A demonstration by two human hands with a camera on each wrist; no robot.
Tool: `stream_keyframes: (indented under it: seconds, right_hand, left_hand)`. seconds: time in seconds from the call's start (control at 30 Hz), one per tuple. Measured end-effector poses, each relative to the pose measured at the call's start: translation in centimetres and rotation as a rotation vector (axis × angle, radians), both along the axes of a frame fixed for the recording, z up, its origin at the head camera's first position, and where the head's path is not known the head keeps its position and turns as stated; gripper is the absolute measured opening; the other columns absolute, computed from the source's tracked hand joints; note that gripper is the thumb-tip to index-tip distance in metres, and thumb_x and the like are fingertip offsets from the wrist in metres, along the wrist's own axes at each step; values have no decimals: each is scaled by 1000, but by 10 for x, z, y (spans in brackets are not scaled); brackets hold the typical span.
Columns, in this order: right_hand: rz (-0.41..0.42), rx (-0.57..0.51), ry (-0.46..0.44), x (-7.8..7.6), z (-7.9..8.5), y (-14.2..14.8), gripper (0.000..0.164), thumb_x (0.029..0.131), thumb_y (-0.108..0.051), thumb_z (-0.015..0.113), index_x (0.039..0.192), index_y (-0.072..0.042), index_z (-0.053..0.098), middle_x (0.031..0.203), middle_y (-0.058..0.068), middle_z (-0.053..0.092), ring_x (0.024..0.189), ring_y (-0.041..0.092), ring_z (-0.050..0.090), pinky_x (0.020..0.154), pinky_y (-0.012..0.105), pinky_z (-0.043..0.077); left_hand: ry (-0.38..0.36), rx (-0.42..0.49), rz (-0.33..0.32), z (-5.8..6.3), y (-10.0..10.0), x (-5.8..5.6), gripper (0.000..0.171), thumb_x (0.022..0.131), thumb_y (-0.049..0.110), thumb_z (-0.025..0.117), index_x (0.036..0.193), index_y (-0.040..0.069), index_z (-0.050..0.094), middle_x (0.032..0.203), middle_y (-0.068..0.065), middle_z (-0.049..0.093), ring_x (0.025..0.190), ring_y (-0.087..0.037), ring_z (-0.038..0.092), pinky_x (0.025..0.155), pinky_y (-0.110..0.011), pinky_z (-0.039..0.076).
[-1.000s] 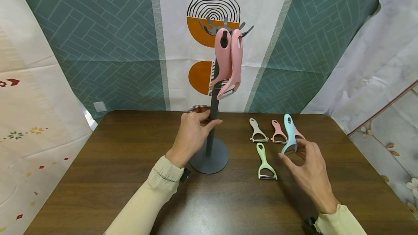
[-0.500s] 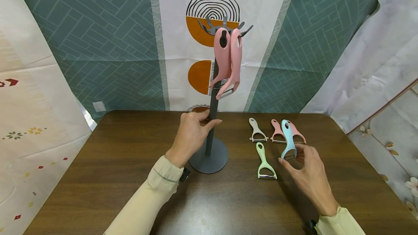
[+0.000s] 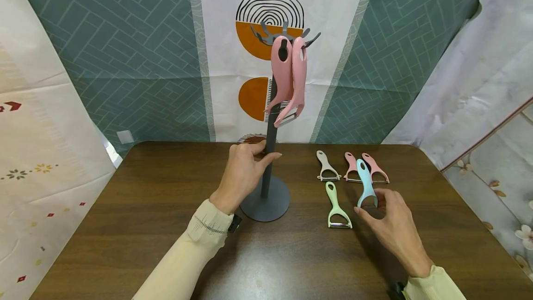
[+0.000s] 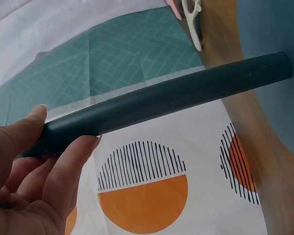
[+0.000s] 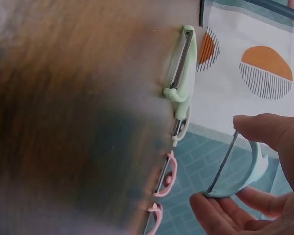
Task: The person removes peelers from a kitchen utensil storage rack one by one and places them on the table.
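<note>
My left hand (image 3: 241, 172) grips the dark grey pole (image 3: 270, 140) of an upright hook stand, thumb and fingers wrapped round it in the left wrist view. Two pink peelers (image 3: 282, 68) hang by their handle holes from the stand's front hooks. My right hand (image 3: 389, 226) pinches a light blue peeler (image 3: 365, 177) by its forked blade end, with thumb and fingers on opposite arms of the fork. Its handle points up and away from me. In the right wrist view the blue peeler's blade (image 5: 223, 161) shows clear above the table.
On the table (image 3: 166, 226) lie a green peeler (image 3: 334, 200), a white peeler (image 3: 326, 165) and two pink peelers (image 3: 374, 168) behind the blue one. The stand's round base (image 3: 266, 203) rests mid-table. A patterned cloth (image 3: 145, 59) hangs behind the table.
The blue peeler has come down and slightly toward me in my right hand, uncovering more of the pink peelers behind it. My left hand stays on the pole.
</note>
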State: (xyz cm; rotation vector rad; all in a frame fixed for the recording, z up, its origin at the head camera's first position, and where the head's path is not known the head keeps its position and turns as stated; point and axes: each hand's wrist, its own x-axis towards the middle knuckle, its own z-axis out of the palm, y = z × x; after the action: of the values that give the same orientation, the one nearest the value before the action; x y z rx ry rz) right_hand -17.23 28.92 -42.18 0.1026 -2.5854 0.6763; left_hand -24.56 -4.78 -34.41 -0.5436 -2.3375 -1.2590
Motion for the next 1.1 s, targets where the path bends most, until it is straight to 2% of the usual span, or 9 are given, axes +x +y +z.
stream_keyframes:
  seconds: [0.27,0.47,0.67,0.93,1.1]
  right_hand:
    - [-17,8,-100,3,-2,3,54,81,-33,87,113,3,64,101,17,64,93,33,64,76,42,49]
    - [-29,20,-164,5,-3,5,57,80,-37,87,114,3,64,101,17,64,92,31,63,75,41,49]
    - [-28,38,-189,6,-5,8,58,80,-36,87,115,4,64,101,17,65,91,30,62,75,41,48]
    - [-22,71,-200,6,-6,13,57,79,-33,87,114,5,63,100,19,66,87,29,61,73,41,47]
    - [-23,75,-209,5,-8,16,56,78,-33,88,112,5,64,97,19,66,85,28,60,71,40,46]
  left_hand:
    - [7,-8,6,-1,1,0,27,89,24,80,110,8,80,103,-6,78,84,-17,75,64,-29,60]
    - [11,-14,13,-1,1,0,26,88,23,81,108,7,80,98,-5,78,83,-18,74,64,-29,59]
    - [-3,-14,12,0,0,1,29,89,25,80,111,7,79,102,-6,78,84,-17,75,64,-28,60]
    - [-25,-5,8,1,0,2,30,89,26,79,111,6,79,98,-6,79,72,-14,72,58,-24,56]
    - [-16,-5,9,2,1,1,29,89,27,79,110,7,79,98,-6,79,75,-15,71,58,-23,55]
